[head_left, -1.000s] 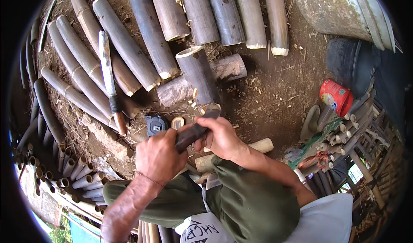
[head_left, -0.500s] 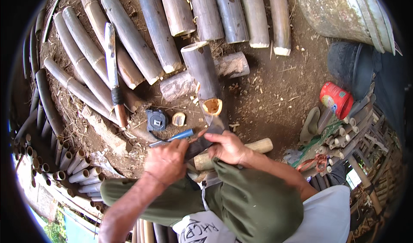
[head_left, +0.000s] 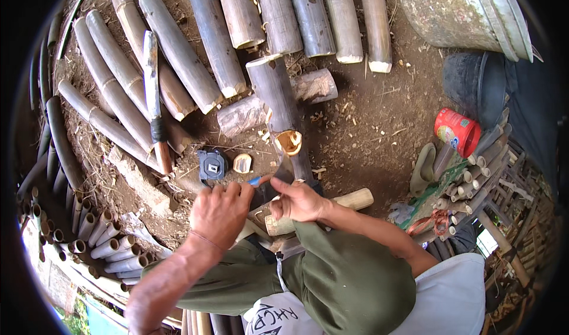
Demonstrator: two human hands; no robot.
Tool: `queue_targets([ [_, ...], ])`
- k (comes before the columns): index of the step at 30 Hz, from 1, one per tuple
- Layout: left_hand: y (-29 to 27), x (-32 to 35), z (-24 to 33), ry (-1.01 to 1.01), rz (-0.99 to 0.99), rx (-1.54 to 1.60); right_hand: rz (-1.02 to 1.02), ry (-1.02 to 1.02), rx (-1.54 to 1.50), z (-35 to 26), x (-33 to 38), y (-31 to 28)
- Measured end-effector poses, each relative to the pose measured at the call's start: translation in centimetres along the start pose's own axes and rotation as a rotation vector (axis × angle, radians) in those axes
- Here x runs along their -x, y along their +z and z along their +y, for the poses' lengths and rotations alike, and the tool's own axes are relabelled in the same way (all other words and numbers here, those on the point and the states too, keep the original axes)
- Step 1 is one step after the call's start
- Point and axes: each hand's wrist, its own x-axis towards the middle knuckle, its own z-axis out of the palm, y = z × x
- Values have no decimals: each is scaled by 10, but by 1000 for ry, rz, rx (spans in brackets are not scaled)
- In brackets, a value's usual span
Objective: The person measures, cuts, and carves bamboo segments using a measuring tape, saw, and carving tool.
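Note:
My left hand [head_left: 220,216] is closed round the hidden handle of a knife [head_left: 285,170], whose dark blade slants up toward the bamboo. My right hand [head_left: 301,202] has its thumb against the blade and its fingers curled, near the left hand. Pointing away from me, a thick grey bamboo tube [head_left: 277,92] has a pale scooped notch [head_left: 288,142] cut in its upper side, right beyond the blade tip. Under the tube's far part lies a short log [head_left: 240,117]. A blue-handled tool [head_left: 255,181] is mostly hidden behind my hands.
Left of the notch lie a dark tape measure [head_left: 212,164] and a pale bamboo offcut [head_left: 242,163]. A long machete [head_left: 152,92] rests across bamboo tubes [head_left: 178,50]. To the right are a red tin [head_left: 456,132], a black bucket [head_left: 471,86] and a dirty white bucket [head_left: 459,15].
My left hand has shifted slightly left and down. The knife blade now shows nearer the notch, and my right thumb has lifted and moved a little left. The view has shifted slightly.

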Motion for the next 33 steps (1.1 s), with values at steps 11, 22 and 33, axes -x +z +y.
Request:
queue_targets([
  [11, 92, -17, 107, -428, 97, 886, 761, -368, 1125, -15, 19, -10],
  [22, 145, -12, 68, -568, 287, 1181, 491, -198, 1500, -8, -20, 22],
  [33, -105, -107, 12, -35, -293, -159, 23, -330, -410, -42, -17, 47],
])
